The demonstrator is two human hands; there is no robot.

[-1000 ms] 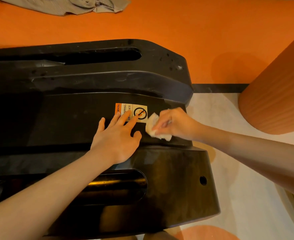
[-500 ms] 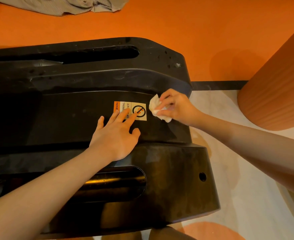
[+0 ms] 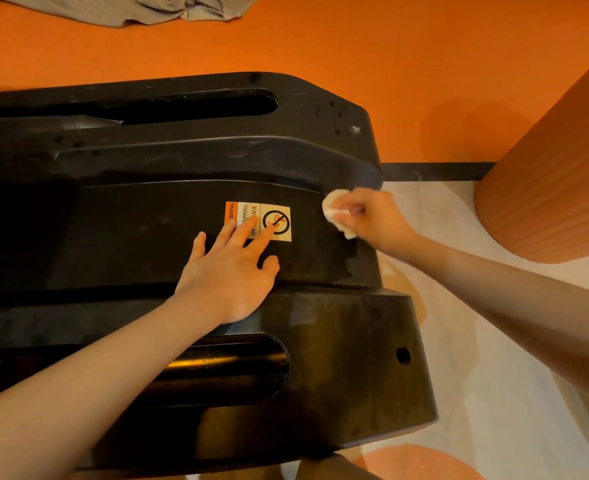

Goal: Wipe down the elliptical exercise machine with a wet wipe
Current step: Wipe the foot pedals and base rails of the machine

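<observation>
Wipe point(image 3: 334, 211) bunched in right hand point(image 3: 372, 220), fingers clamped on it, rubbing elliptical base point(image 3: 338, 341) just right of warning label point(image 3: 258, 221) | left hand point(image 3: 229, 271) bracing, fingers spread flat, tips overlapping label | progress: looking partial, dusty specks on cover beyond label remaining

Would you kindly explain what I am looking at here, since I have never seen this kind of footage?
This is one view from a camera worn on a person's head, looking down at their own hands. The black shape is the elliptical machine's base, standing on an orange floor. The left hand rests flat on it, fingers overlapping a warning sticker. The right hand holds a crumpled wet wipe against the black surface near its far edge. A grey cloth lies on the floor beyond.
</observation>
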